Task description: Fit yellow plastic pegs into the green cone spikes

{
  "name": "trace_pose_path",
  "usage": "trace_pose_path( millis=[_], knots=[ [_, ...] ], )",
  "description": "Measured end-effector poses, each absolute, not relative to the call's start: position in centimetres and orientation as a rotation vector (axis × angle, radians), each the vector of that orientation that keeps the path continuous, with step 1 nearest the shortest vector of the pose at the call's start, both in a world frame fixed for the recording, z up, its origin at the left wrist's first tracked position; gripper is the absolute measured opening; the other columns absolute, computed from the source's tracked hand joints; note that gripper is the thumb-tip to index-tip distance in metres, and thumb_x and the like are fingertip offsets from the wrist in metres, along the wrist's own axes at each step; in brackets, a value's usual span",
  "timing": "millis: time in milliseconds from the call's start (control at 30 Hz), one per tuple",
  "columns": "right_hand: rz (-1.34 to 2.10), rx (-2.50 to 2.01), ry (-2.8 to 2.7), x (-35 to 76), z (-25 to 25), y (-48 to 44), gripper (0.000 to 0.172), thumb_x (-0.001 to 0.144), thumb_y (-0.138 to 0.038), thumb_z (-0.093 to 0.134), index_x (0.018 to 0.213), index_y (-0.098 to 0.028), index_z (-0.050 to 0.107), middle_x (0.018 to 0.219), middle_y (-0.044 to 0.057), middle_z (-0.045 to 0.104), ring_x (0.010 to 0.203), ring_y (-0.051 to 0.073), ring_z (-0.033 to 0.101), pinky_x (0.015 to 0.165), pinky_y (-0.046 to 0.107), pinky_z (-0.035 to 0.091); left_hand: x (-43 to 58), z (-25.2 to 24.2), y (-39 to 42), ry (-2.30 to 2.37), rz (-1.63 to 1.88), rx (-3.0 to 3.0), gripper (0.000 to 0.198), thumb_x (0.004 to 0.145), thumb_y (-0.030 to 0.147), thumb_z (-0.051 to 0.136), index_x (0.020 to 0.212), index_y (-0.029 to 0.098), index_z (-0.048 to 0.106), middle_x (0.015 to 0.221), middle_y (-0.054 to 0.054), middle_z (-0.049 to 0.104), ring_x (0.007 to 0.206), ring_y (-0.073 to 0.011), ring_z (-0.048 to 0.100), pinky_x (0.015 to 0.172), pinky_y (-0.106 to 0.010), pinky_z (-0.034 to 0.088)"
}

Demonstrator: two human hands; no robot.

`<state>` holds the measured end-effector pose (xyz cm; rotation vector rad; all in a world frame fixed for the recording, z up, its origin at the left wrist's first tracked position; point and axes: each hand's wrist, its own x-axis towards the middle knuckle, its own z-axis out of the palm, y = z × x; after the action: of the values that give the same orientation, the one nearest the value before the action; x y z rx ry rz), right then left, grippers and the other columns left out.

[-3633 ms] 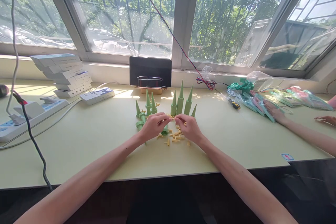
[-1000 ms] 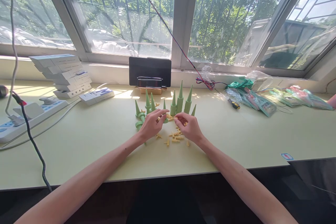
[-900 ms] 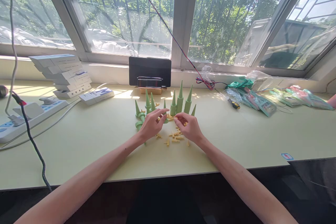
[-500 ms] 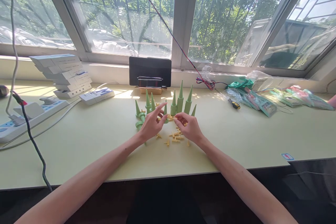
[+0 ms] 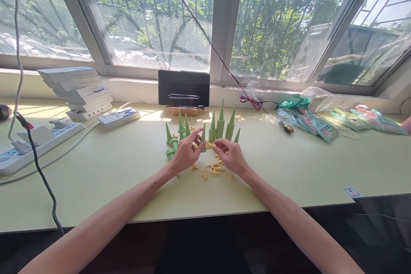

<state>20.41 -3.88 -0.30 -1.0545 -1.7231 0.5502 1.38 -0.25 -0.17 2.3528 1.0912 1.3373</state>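
Note:
My left hand [image 5: 185, 153] curls its fingers and thumb around a green cone-tipped piece [image 5: 203, 133], which points upward. My right hand [image 5: 230, 155] has thumb and forefinger pinched on a small yellow peg [image 5: 214, 145], close to the green piece's right side. Whether the peg touches the green piece I cannot tell. Beyond my hands stand several green spires, among them a tall one [image 5: 220, 124]. Other green parts with collars [image 5: 170, 152] lie left of my left hand. Loose yellow pegs [image 5: 215, 171] are scattered on the table in front of and between my hands.
A black tablet [image 5: 183, 85] leans on a stand by the window. Stacked white boxes [image 5: 81, 92] and a power strip [image 5: 41, 143] with cables occupy the left. To the right are a yellow-black screwdriver [image 5: 287, 127] and plastic packets [image 5: 321, 126]. The table edge [image 5: 199, 216] runs nearest me.
The green piece in my left hand has shifted slightly right, and my left thumb has moved with it. My right hand stays almost still.

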Motion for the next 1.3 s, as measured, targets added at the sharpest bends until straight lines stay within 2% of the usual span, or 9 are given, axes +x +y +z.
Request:
trace_pose_path(
  millis=[1300],
  knots=[
    [0.545, -1.043, -1.751, 20.43, -0.68, -3.70, 0.021, 0.088, -0.039, 0.063, 0.090, -0.019, 0.068, 0.078, 0.004, 0.069, 0.063, 0.015, 0.060, 0.058, 0.027, 0.050, 1.32, -0.50, -0.13, 1.025, 1.294, 2.377, 0.033, 0.092, 0.032, 0.056, 0.123, 0.020, 0.052, 0.085, -0.003, 0.066, 0.071, -0.0133, 0.065, 0.058, -0.022, 0.056]
  ],
)
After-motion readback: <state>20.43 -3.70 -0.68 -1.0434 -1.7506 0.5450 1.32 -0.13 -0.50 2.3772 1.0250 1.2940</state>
